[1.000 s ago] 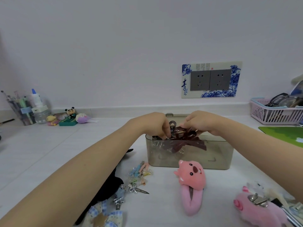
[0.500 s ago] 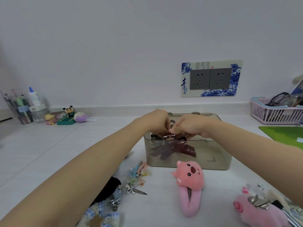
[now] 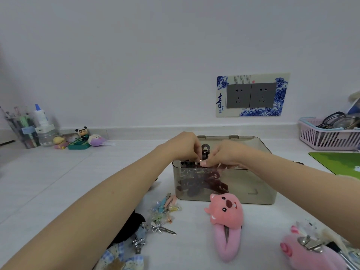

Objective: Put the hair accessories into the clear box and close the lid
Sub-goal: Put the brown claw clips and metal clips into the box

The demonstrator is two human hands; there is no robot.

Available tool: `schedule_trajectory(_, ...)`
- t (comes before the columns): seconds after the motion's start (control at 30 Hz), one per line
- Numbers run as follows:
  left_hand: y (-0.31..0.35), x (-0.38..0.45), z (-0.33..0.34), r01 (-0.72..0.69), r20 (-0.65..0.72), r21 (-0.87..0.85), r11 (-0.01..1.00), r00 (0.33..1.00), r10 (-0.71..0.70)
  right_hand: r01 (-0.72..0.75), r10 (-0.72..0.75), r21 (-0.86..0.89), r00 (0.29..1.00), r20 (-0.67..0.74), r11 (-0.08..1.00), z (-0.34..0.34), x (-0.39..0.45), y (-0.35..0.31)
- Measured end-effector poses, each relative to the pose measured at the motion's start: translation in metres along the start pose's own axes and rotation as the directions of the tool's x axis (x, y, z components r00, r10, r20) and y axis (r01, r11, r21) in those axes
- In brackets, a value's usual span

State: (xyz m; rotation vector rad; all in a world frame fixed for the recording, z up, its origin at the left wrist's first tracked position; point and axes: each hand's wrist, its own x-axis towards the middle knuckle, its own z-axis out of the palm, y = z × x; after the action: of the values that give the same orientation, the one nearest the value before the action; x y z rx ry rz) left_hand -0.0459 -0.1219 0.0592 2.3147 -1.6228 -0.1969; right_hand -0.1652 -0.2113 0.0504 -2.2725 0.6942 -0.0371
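The clear smoky box (image 3: 253, 184) stands open mid-table, its lid (image 3: 251, 143) lying flat behind it. A dark red bow clip (image 3: 204, 182) hangs inside the box at its left end. My left hand (image 3: 185, 147) and my right hand (image 3: 224, 154) meet over the box's left rim, both pinching the bow's metal clip (image 3: 205, 151). In front of the box lie a pink plush clip (image 3: 227, 221), several small coloured clips (image 3: 165, 209), a silver bow pin (image 3: 161, 228), a black accessory (image 3: 130, 227) and a checked bow (image 3: 120, 260). Another pink plush clip (image 3: 309, 254) is at bottom right.
A pink basket (image 3: 327, 139) with glasses sits at the back right, a green mat (image 3: 339, 162) in front of it. At the back left stand a pen holder (image 3: 21, 129), a bottle (image 3: 42, 123) and small toy figures (image 3: 79, 139). A socket plate (image 3: 252, 95) is on the wall.
Both hands have lowered the dark red bow clip deeper into the box, and it now hangs further down against the left end.
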Motion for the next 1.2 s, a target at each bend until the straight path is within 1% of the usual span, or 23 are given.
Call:
schedule_trajectory(0.13,-0.002,-0.003,0.001,-0.018,-0.05,-0.05,0.999,0.999,0.015,-0.057,0.049,0.096,0.995,0.086,0.994,0.001,0.004,0.003)
schedule_trajectory(0.23,-0.004,-0.01,-0.001,-0.04,-0.14,-0.123,0.992,0.99,0.022,-0.046,0.032,0.111,0.992,0.12,0.993,-0.002,0.004,0.007)
schedule_trajectory(0.27,-0.004,-0.014,-0.001,-0.045,-0.147,-0.154,0.987,0.989,0.022,-0.035,0.021,0.106,0.992,0.123,0.994,-0.003,0.003,0.009)
schedule_trajectory(0.33,-0.005,-0.023,-0.002,-0.047,-0.095,-0.193,0.98,0.995,0.029,-0.003,-0.003,0.061,0.996,0.085,0.998,-0.005,0.0,0.012)
schedule_trajectory(0.4,-0.007,-0.03,0.0,-0.029,-0.039,-0.191,0.981,0.999,0.022,0.014,-0.016,0.034,0.999,0.044,0.999,-0.006,-0.001,0.014)
schedule_trajectory(0.43,-0.009,-0.031,0.002,-0.013,-0.038,-0.178,0.984,0.999,0.006,0.01,-0.012,0.039,0.999,0.043,0.999,-0.007,-0.001,0.015)
schedule_trajectory(0.57,-0.016,-0.03,0.005,0.031,-0.055,-0.179,0.983,0.998,-0.042,-0.034,0.026,0.056,0.991,0.131,0.998,-0.003,0.0,0.014)
schedule_trajectory(0.67,-0.017,-0.028,0.003,0.042,-0.037,-0.172,0.984,0.998,-0.049,-0.043,0.031,0.087,0.991,0.133,0.995,0.0,0.0,0.013)
schedule_trajectory(0.8,-0.013,-0.026,0.002,0.04,-0.026,-0.166,0.985,0.999,-0.044,-0.062,0.05,0.065,0.983,0.175,0.996,-0.006,-0.003,0.012)
schedule_trajectory(0.83,-0.01,-0.025,0.002,0.037,-0.047,-0.158,0.987,0.998,-0.045,-0.064,0.054,0.06,0.986,0.155,0.996,-0.009,-0.004,0.011)
schedule_trajectory(0.9,-0.004,-0.021,0.002,0.045,-0.094,-0.1,0.994,0.994,-0.055,-0.052,0.05,0.054,0.998,0.045,0.997,-0.013,-0.002,0.009)
schedule_trajectory(0.97,0.002,-0.017,0.002,0.063,-0.06,-0.049,0.997,0.996,-0.066,-0.055,0.059,0.043,0.994,-0.096,0.998,-0.014,0.005,0.006)
schedule_trajectory(1.0,0.004,-0.015,0.002,0.069,-0.02,-0.031,0.997,0.997,-0.07,-0.069,0.07,0.018,0.988,-0.134,0.997,-0.013,0.009,0.005)
schedule_trajectory(1.03,0.004,-0.011,0.004,0.074,0.017,0.007,0.997,0.997,-0.074,-0.091,0.087,-0.019,0.986,-0.144,0.996,-0.012,0.012,0.004)
schedule_trajectory(1.1,0.006,-0.005,0.005,0.088,0.065,0.122,0.989,0.993,-0.097,-0.132,0.124,-0.062,0.985,-0.12,0.989,-0.01,0.018,0.003)
schedule_trajectory(1.2,0.01,0.0,0.007,0.079,0.094,0.254,0.964,0.99,-0.106,-0.147,0.146,-0.015,0.989,-0.035,0.989,-0.008,0.025,0.008)
